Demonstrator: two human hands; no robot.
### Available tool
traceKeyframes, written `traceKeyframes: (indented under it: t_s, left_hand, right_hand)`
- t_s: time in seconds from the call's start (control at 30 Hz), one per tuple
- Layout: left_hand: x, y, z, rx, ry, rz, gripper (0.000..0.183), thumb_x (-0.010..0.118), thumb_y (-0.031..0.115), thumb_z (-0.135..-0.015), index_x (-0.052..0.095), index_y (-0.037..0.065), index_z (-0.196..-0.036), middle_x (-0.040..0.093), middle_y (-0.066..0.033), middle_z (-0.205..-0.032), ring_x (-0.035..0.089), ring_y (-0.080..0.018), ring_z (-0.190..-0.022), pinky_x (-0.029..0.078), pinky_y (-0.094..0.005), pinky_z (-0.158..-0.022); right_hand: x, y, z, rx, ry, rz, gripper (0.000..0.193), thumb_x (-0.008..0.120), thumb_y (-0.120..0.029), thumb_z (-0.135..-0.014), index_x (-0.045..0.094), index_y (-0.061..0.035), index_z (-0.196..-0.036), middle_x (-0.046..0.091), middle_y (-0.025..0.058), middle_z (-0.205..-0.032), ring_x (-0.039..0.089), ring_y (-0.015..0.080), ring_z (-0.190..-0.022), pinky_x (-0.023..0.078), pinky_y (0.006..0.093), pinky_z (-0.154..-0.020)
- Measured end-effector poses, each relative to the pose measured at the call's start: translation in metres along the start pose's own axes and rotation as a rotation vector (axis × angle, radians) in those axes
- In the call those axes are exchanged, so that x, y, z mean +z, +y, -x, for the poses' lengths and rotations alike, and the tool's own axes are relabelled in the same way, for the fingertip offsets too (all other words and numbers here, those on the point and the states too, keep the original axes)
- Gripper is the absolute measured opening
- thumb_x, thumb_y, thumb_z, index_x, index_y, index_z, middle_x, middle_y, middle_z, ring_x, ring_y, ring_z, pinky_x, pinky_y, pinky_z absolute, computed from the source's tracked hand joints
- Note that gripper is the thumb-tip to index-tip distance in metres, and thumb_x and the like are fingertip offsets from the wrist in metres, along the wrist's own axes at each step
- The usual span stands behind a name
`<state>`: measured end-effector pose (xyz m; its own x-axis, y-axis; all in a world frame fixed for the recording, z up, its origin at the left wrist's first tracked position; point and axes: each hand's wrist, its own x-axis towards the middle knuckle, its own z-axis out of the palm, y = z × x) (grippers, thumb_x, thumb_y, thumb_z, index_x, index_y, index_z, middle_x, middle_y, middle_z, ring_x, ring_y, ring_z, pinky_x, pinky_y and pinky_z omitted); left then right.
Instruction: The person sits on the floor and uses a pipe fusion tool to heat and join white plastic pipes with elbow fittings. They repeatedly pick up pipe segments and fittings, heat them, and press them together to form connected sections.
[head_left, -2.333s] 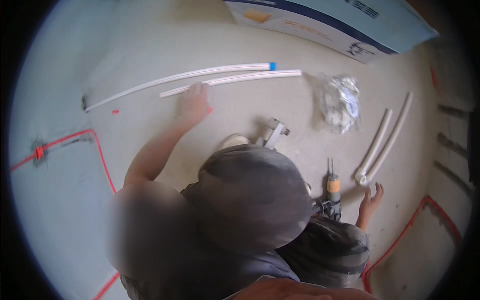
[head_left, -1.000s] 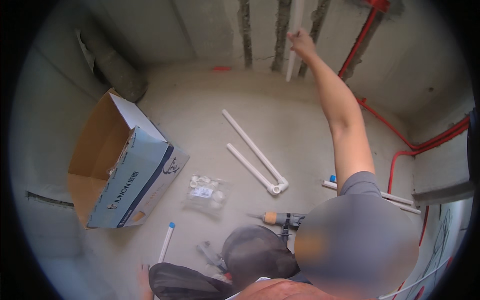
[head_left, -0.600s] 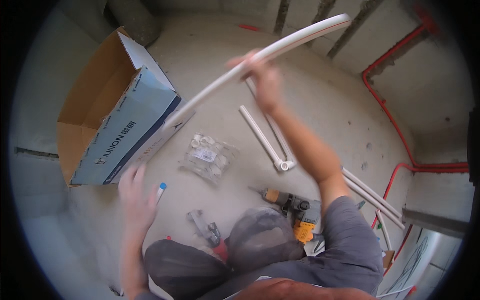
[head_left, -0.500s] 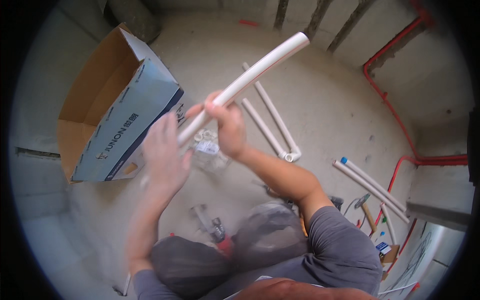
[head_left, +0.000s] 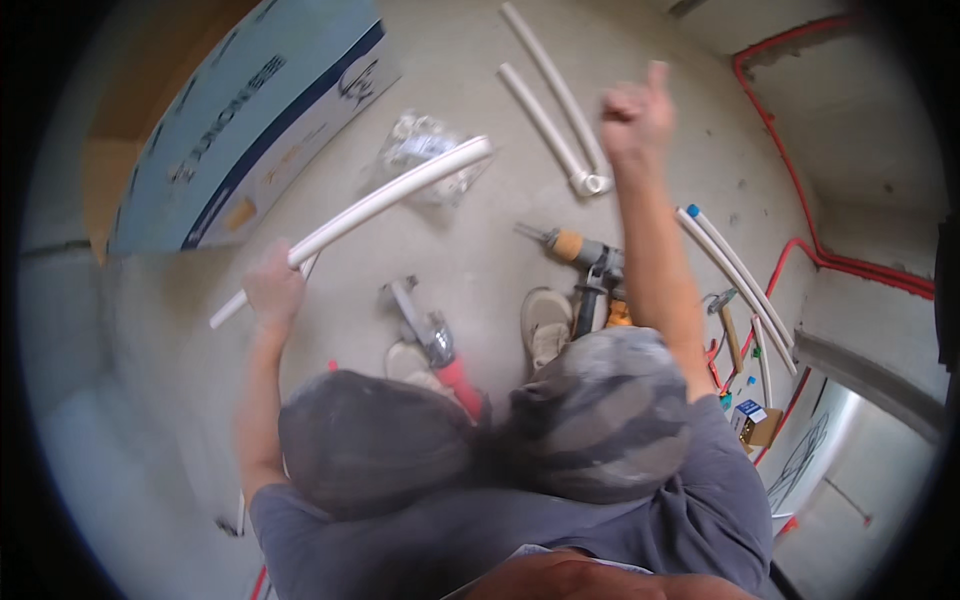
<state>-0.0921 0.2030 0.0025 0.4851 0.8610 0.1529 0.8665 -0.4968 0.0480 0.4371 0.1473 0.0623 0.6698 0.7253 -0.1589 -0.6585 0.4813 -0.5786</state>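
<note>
My left hand [head_left: 273, 287] is closed around a long white plastic pipe [head_left: 390, 203], which slants up to the right with a short end past the fist. A thin pale piece juts out below the pipe beside the hand; what it is I cannot tell. My right hand [head_left: 638, 118] is raised at the upper right, fingers curled and one digit stretched up, with nothing visible in it. It is nearest to two white pipes [head_left: 548, 130] on the floor, which meet at an elbow fitting [head_left: 592, 184]. Behind the held pipe lies a clear bag of white fittings [head_left: 425, 148].
A large blue and brown cardboard box [head_left: 255, 125] stands at the upper left. Between my feet lie a red-handled power tool [head_left: 437, 345] and a rotary hammer drill [head_left: 585, 250]. More pipes [head_left: 740, 270], a hammer [head_left: 733, 335] and a small box [head_left: 750, 418] lie at the right, near red wall piping [head_left: 790, 190].
My right hand has let go of the pipe and moved right. My left hand now holds the pipe, lower and to the left. The view has tipped down, showing my shoes and the drill.
</note>
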Motion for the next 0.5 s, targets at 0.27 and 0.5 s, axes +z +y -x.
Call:
traceKeyframes:
  t_s: [0.27, 0.5]
  left_hand:
    - [-0.003, -0.083, 0.044, 0.229, 0.071, -0.143, 0.017, 0.068, 0.006, -0.076, 0.059, 0.013, -0.088, 0.058, -0.0095, -0.079, 0.060, -0.0340, -0.074, 0.044, -0.0474, -0.065]
    - [-0.006, -0.099, 0.030, 0.330, 0.167, -0.127, 0.018, 0.066, 0.002, -0.076, 0.059, 0.013, -0.088, 0.056, -0.0069, -0.077, 0.059, -0.0281, -0.072, 0.042, -0.0428, -0.064]
  right_hand:
    - [-0.011, 0.026, 0.066, 0.317, -0.261, 0.982, 0.031, 0.054, 0.003, -0.098, 0.070, 0.0085, -0.124, 0.069, 0.0159, -0.114, 0.068, 0.0160, -0.085, 0.058, 0.0295, -0.069]
    - [-0.011, 0.089, 0.091, 0.615, -0.766, 1.280, 0.050, 0.054, 0.008, -0.086, 0.066, 0.0059, -0.134, 0.065, 0.0165, -0.139, 0.069, 0.0265, -0.114, 0.057, 0.0380, -0.097]
